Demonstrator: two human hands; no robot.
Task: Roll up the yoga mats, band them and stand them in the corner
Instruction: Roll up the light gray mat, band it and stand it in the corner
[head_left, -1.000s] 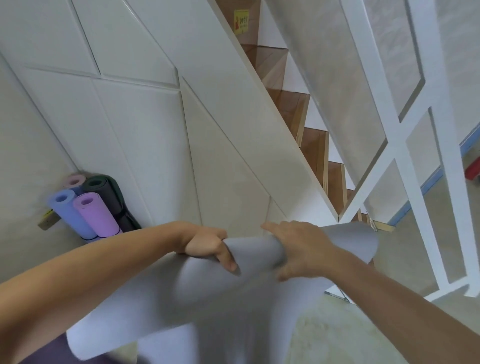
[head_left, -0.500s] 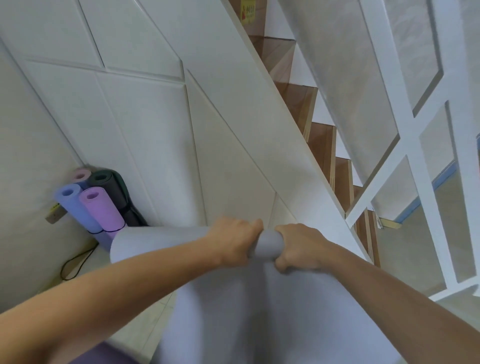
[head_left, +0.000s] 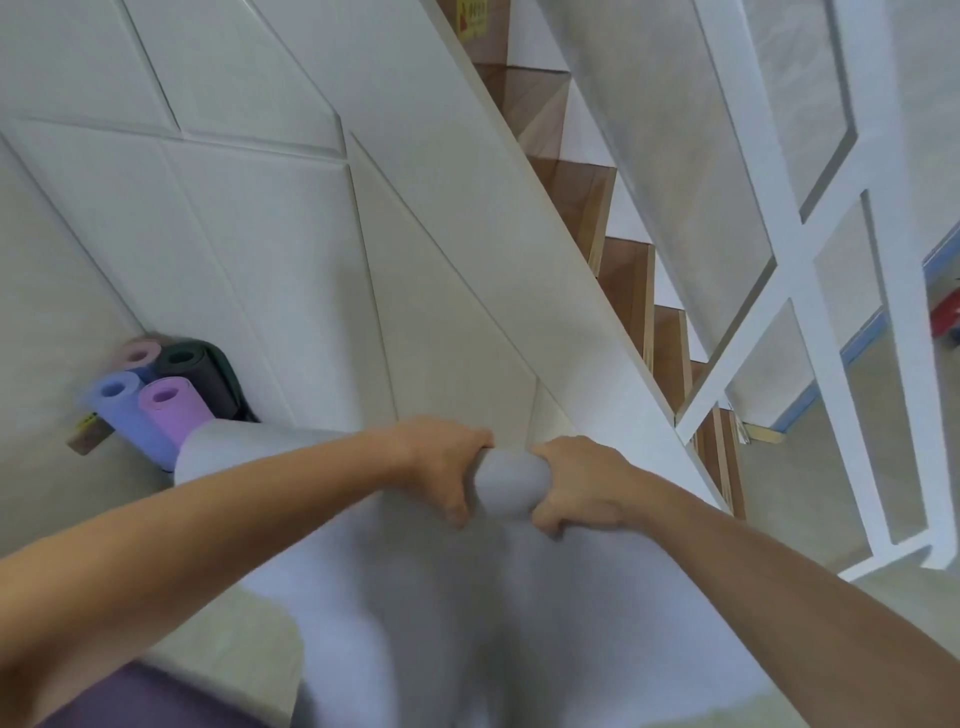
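Four rolled mats (head_left: 156, 400) stand upright in the corner at left. The left hand (head_left: 441, 462) and right hand (head_left: 582, 488) grip a grey mat's (head_left: 511, 486) rolled end, its axis running left-right, loose sheet hanging toward the floor (head_left: 810, 499).

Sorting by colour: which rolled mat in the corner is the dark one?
The dark green mat, at the back right; the pink, blue and purple mats are pale.
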